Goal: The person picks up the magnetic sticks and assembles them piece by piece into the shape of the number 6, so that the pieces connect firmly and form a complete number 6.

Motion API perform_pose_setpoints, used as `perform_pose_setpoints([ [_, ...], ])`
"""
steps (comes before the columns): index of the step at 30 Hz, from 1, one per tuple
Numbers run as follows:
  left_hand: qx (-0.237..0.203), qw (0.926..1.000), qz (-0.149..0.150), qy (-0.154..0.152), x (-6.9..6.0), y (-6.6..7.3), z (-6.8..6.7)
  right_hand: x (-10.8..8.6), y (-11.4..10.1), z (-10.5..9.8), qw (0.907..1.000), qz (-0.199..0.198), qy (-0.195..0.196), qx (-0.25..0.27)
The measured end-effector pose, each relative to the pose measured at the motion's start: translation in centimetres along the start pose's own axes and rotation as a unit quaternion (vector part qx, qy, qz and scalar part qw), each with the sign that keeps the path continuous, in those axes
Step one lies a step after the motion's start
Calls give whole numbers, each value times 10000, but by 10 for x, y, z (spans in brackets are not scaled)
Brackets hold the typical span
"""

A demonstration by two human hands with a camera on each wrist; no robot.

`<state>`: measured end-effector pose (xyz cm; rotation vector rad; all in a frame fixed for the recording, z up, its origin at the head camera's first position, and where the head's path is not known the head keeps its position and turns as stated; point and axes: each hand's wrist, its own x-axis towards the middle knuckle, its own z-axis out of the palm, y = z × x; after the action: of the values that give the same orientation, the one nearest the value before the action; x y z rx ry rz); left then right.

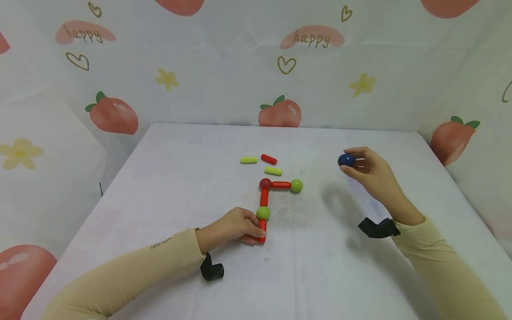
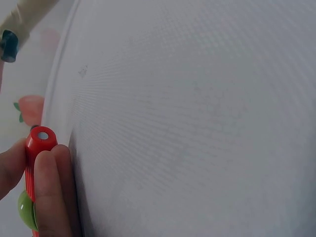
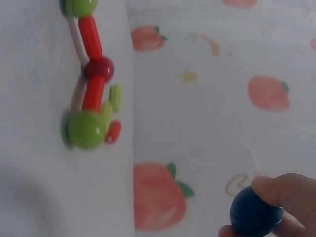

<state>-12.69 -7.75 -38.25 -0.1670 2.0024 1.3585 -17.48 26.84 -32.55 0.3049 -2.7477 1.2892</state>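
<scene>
My left hand (image 1: 238, 226) pinches the near red rod (image 1: 262, 232) of a joined chain; in the left wrist view that rod (image 2: 40, 143) shows its round end between thumb and fingers. The rod meets a green ball (image 1: 263, 213), then a red rod (image 1: 264, 198) leads to a red ball (image 1: 266, 184). From there another red rod (image 1: 281, 185) runs right to a second green ball (image 1: 296, 186). Above the table at the right, my right hand (image 1: 374, 178) holds a dark blue ball (image 1: 346, 160) between thumb and fingers, also seen in the right wrist view (image 3: 254, 212).
Beyond the chain lie two yellow-green rods (image 1: 249, 160) (image 1: 273, 171) and a loose red rod (image 1: 269, 159). The white table (image 1: 180, 155) ends at a patterned backdrop (image 1: 224, 66). A black strap piece hangs at each wrist.
</scene>
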Motion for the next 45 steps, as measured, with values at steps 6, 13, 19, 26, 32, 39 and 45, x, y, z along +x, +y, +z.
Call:
perform_pose_setpoints([
  [6,-73,10000,3,-27,0,0,0,-9,-21,20,9991,-291,-230,221],
  [13,-77,10000,33,-52,-2,1,0,-18,-35,45,9959,-361,-616,551],
  [19,-47,10000,-21,-42,-1,1,0,-25,-42,68,9908,-536,-1053,664],
  [26,-12,9999,-103,36,2,0,1,-34,-45,96,9762,-883,-1762,902],
  [32,63,10000,-10,-49,0,1,0,-40,-46,113,9603,-997,-2412,982],
  [39,-116,9996,201,-156,0,-2,-2,-46,-46,129,9368,-1284,-2978,1311],
  [45,-46,9996,218,-166,2,-3,-2,-52,-44,138,9201,-1495,-3306,1472],
])
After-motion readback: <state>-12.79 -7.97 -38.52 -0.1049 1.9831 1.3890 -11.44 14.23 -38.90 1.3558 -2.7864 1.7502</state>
